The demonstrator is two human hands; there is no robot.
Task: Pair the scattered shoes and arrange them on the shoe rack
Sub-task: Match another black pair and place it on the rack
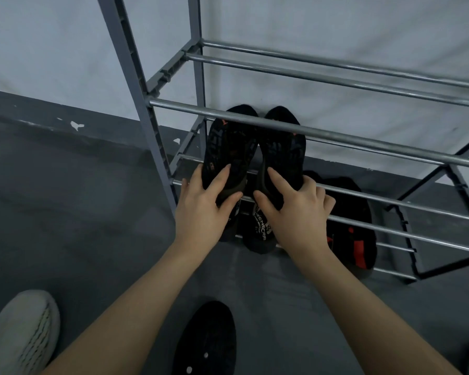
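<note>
Two black shoes are held side by side, toes toward the wall, under a bar of the grey metal shoe rack [336,135]. My left hand [203,204] grips the heel of the left black shoe [228,147]. My right hand [295,209] grips the heel of the right black shoe [282,147]. Below them on the lowest tier lie a black shoe with white lettering [257,234] and a black shoe with red patches [355,239].
On the dark floor near me lie a black shoe [206,342] and a pale grey knit shoe [19,331] at the bottom left. The rack's grey upright [144,104] stands left of my hands. A white wall runs behind.
</note>
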